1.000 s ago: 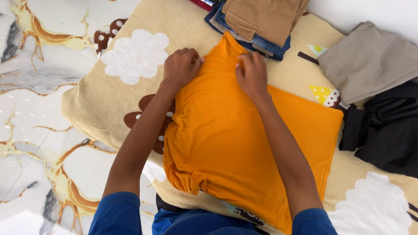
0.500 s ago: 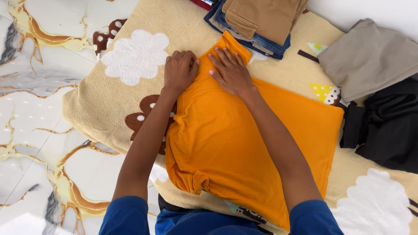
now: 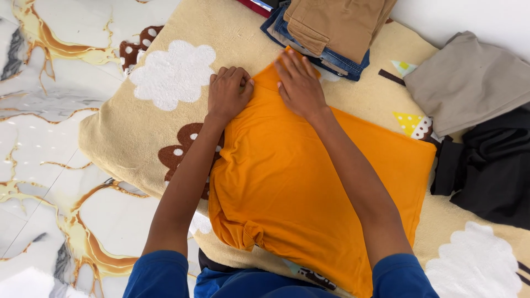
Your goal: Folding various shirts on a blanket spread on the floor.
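An orange shirt (image 3: pixel 309 187) lies spread on a beige blanket (image 3: pixel 110 138) printed with white clouds and brown shapes. My left hand (image 3: pixel 228 94) rests at the shirt's far left edge, fingers curled over the cloth there. My right hand (image 3: pixel 301 83) lies flat, fingers together, pressing the shirt's far end down. Both arms wear blue short sleeves at the bottom of the view.
A stack of folded clothes, tan trousers (image 3: pixel 337 22) over blue jeans (image 3: pixel 342 66), sits just beyond the shirt. A grey garment (image 3: pixel 469 83) and a black garment (image 3: pixel 491 171) lie at the right. White marble floor with gold veins (image 3: pixel 44 83) is at the left.
My right hand has slid left along the shirt's far end and flattened on it. My left hand stayed at the left edge. The view has shifted slightly.
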